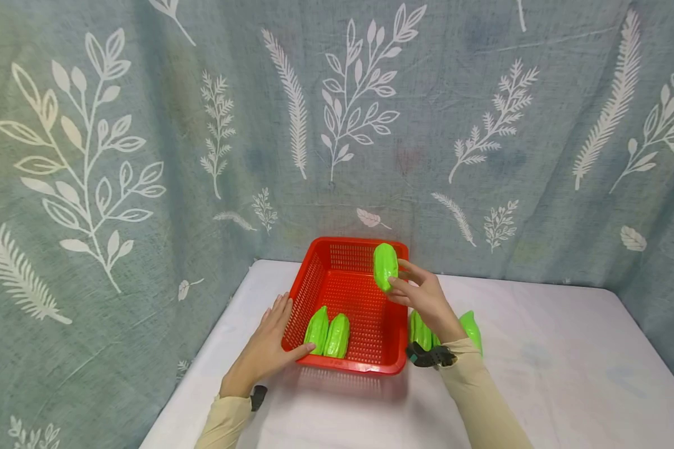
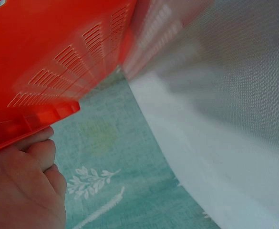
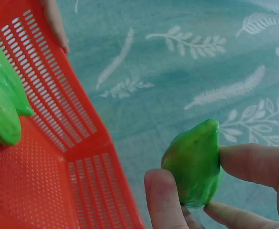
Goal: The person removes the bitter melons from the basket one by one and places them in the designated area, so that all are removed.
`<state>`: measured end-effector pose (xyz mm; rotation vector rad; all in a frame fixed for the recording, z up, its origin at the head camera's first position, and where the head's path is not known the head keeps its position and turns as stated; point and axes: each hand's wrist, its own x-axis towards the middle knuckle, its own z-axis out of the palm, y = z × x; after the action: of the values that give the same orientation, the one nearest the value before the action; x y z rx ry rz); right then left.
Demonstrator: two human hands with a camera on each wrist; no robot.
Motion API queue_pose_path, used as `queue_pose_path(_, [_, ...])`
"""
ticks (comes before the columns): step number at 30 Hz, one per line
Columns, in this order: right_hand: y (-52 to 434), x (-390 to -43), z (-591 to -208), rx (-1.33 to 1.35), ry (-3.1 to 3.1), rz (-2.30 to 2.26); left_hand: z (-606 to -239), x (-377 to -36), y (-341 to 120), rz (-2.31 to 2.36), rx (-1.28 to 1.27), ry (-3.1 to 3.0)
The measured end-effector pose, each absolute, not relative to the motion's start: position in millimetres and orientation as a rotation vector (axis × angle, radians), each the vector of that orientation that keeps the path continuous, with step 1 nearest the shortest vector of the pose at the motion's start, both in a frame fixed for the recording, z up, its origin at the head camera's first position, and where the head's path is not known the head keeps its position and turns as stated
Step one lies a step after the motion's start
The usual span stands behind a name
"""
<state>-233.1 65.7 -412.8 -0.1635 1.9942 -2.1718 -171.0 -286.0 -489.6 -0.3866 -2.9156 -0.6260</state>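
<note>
My right hand (image 1: 424,299) pinches a green ridged fruit (image 1: 385,267), shaped like a star fruit, between thumb and fingers, raised over the right rim of a red plastic basket (image 1: 365,369). In the right wrist view the fruit (image 3: 194,164) has its pointed end up. My left hand (image 1: 264,346) rests at the basket's near left corner, fingers extended along the left rim and thumb across the front rim. From the left wrist, bent fingers (image 2: 41,152) show beside the rim. Inside the basket, two similar green fruits (image 1: 337,337) lie side by side at the near left.
More green fruits (image 1: 420,330) lie on the table right of the basket, partly hidden by my right wrist; one (image 1: 470,330) shows beyond it. A white cloth (image 1: 550,349) covers the table. A grey-green leaf-patterned curtain (image 1: 404,156) hangs behind and at the left.
</note>
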Motion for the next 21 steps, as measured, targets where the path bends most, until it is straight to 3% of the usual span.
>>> queue_pose_path(21, [121.0, -207.8, -415.2, -0.115, 2.132, -2.163, -491.2, -172.4, -286.4, -0.601, -0.383, -2.924])
